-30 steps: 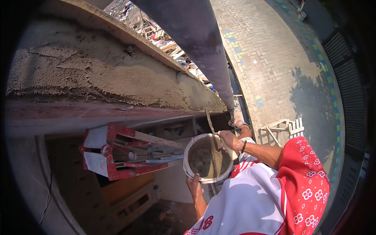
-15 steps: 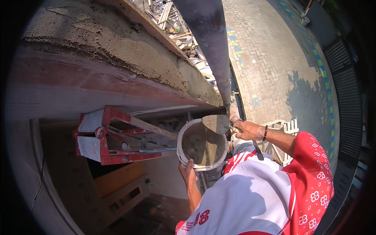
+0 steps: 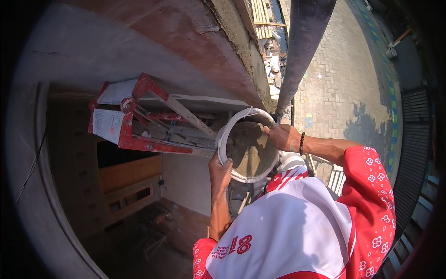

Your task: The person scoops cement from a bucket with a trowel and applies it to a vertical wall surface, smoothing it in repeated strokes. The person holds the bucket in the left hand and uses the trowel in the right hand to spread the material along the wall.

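Note:
A white round bucket (image 3: 222,148) partly filled with wet grey mortar (image 3: 254,160) is tilted in front of me. My left hand (image 3: 220,173) is closed on its near left rim, thumb over the edge. At the opposite side of the opening, my right hand (image 3: 284,138) is closed round the handle of a trowel. The trowel's blade is down inside the bucket and hard to tell apart from the mortar. A dark bead bracelet (image 3: 302,143) circles my right wrist.
A red and pale folding ladder (image 3: 125,106) stands left of the bucket. Ahead runs a wall edge (image 3: 239,39) coated with mortar, beside a thick dark pole (image 3: 306,42). Paving (image 3: 330,69) lies far below at right; planks and rubble (image 3: 267,28) lie beyond the wall.
The trowel, earlier raised at the bucket's far rim with mortar on its blade, is now down in the bucket. The bucket's opening tips more toward my right hand. My view has turned.

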{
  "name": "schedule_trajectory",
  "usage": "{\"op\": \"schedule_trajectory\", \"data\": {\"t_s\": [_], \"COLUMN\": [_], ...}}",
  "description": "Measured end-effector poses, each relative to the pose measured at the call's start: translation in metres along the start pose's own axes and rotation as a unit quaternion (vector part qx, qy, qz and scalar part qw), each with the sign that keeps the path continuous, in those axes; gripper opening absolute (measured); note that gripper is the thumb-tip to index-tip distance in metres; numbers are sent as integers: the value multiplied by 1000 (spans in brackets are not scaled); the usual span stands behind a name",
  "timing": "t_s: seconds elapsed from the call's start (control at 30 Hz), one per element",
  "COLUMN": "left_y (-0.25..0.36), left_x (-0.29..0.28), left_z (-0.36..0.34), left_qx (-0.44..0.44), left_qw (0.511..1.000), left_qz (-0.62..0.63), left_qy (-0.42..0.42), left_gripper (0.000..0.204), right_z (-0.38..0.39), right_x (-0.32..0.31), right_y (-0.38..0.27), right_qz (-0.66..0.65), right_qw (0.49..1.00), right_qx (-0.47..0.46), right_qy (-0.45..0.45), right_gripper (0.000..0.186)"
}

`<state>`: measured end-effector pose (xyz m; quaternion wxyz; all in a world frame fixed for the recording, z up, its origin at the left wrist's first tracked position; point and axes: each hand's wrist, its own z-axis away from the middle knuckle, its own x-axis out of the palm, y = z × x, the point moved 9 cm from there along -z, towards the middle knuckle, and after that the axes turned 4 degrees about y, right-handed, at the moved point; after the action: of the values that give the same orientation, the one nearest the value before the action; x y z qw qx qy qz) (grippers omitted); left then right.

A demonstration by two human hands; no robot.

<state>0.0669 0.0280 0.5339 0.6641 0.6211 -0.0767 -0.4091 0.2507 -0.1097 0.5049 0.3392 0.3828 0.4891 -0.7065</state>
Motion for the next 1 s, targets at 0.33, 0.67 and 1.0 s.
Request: {"op": "schedule_trajectory", "data": {"t_s": [0.33, 0.67, 1.0], "left_y": [54, 118, 118], "left_x": [17, 35, 24], "left_z": [-1, -1, -12], "left_qx": [41, 55, 79], "left_qw": [993, 984, 987], "left_qz": [29, -12, 69], "left_qy": [-102, -170, -125], "left_gripper": [56, 63, 61], "right_z": [7, 9, 43], "right_x": [23, 20, 0], "right_y": [9, -1, -28], "right_qz": [24, -78, -383], "right_qw": [989, 968, 914], "right_qx": [-135, -176, -130], "right_qy": [-60, -160, -30], "right_gripper": [29, 32, 36]}}
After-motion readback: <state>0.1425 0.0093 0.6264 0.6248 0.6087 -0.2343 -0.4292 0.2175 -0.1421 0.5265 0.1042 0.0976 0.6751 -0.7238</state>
